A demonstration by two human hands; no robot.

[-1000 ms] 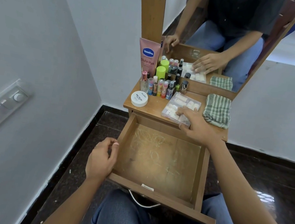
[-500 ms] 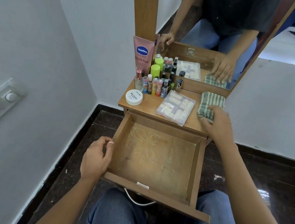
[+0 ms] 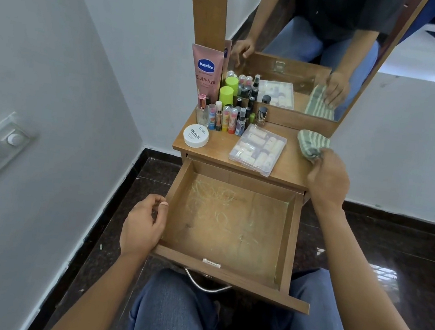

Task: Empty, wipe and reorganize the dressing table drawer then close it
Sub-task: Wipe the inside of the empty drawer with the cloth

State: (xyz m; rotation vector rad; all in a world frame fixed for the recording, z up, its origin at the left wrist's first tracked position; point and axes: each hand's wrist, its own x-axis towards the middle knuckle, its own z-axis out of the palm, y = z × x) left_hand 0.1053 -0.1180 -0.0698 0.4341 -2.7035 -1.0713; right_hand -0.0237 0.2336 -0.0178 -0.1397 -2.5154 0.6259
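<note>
There is one camera. It sits on the person's head and looks forward and down. The open drawer [image 3: 230, 222] is close below it, in the middle of the picture. The person's legs [image 3: 175, 315] fill the bottom edge. The left hand [image 3: 143, 224] and right hand [image 3: 326, 177] reach in from the bottom corners. The table top [image 3: 220, 154] lies a bit farther off. The mirror [image 3: 326, 40] at the top faces back and shows the person's front. The wide lens takes in the wall [image 3: 54, 86] on the left too.
</note>
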